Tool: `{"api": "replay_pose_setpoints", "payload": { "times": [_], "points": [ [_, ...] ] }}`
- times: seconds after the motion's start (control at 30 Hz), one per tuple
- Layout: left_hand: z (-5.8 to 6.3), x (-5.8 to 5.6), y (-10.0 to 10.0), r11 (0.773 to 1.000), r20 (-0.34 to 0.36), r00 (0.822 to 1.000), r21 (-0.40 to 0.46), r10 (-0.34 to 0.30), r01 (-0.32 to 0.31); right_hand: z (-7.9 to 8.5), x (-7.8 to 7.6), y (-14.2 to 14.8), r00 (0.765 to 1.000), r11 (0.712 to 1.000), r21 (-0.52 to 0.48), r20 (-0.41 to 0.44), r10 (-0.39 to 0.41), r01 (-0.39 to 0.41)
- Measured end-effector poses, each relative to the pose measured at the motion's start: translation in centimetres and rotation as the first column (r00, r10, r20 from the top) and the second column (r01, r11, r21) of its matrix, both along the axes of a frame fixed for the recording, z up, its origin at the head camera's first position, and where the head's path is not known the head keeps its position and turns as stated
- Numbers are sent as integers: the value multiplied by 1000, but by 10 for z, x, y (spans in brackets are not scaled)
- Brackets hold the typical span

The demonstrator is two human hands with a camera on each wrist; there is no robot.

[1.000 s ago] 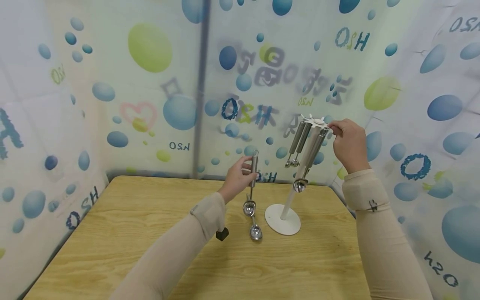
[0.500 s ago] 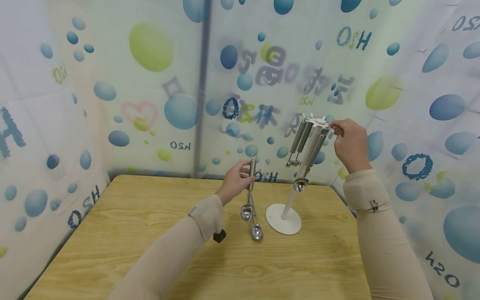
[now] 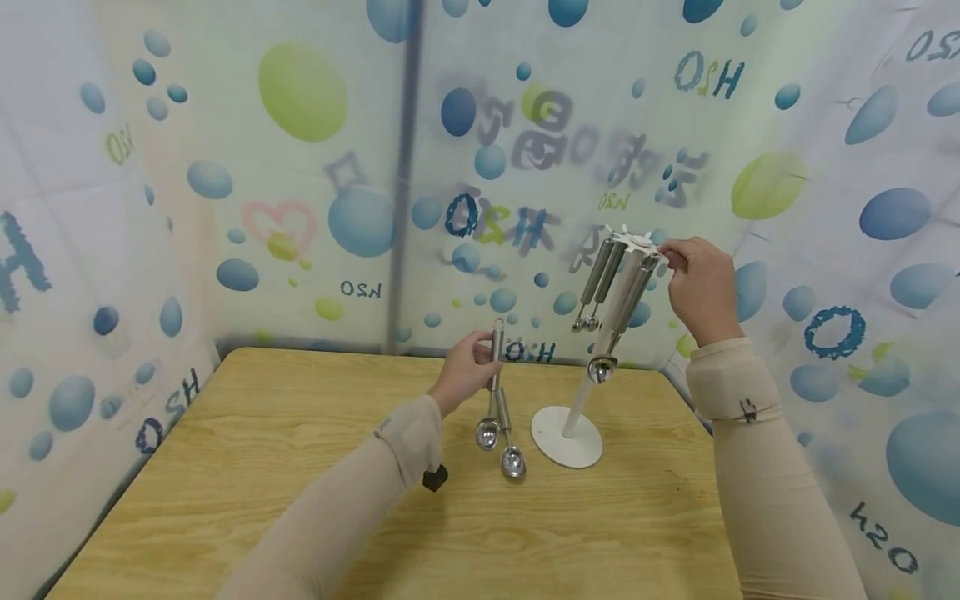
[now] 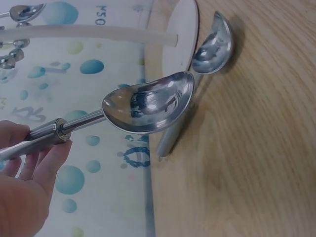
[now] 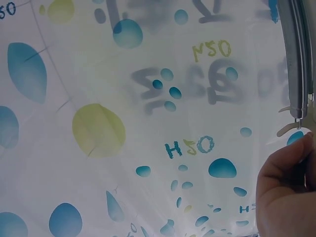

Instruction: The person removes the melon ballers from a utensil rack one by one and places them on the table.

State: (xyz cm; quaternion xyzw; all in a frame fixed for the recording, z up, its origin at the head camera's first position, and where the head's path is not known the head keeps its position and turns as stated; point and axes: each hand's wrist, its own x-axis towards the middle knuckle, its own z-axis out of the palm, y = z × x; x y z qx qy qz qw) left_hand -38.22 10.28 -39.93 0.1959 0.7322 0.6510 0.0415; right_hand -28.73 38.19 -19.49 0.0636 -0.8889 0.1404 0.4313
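Observation:
My left hand (image 3: 467,367) holds a shiny metal scoop (image 3: 487,433) by its handle, bowl downward. The left wrist view shows its curved bowl (image 4: 153,101) close up, above the table. Just to its right lies a second metal scoop (image 3: 513,461) on the wood. A white utensil stand (image 3: 553,446) rises beside them, leaning to the right in view. Several metal-handled tools (image 3: 622,292) hang from its hooked top, among them a round-bowled scoop (image 3: 602,369). At that top, my right hand (image 3: 701,287) pinches a hook on the rim; its fingertips are partly hidden.
The wooden table (image 3: 300,467) reaches back to a patterned curtain (image 3: 300,208) with bubble prints, which also runs along both sides. A small black block (image 3: 435,477) shows beneath my left cuff.
My left hand has moved the scoop left and slightly down, so its bowl now sits apart from the lying scoop, whose handle shows more. The right hand stays at the stand's top.

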Motion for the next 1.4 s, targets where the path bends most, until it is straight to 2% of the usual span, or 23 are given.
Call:
{"api": "replay_pose_setpoints", "payload": {
  "times": [0.53, 0.77, 0.93, 1.13, 1.4],
  "points": [
    [-34, 2, -2, 999, 87, 995, -21, 43, -41, 0, 0, -1, 1000, 1000, -7, 10, 2, -2],
    [-50, 0, -1, 998, 128, 990, -26, 64, -61, 0, -1, -1, 1000, 1000, -7, -3, 0, 0],
    [-56, -2, 0, 998, 148, 987, -14, 63, -62, -1, -1, -1, 1000, 1000, -14, 1, 0, 0],
    [-62, -4, 2, 994, 165, 982, -71, 91, -80, -2, -1, -1, 1000, 1000, -18, 3, 0, 0],
    [-65, -7, 2, 991, 160, 981, -98, 105, -90, -2, -2, -1, 1000, 1000, 5, -23, 12, -12]
  ]
}}
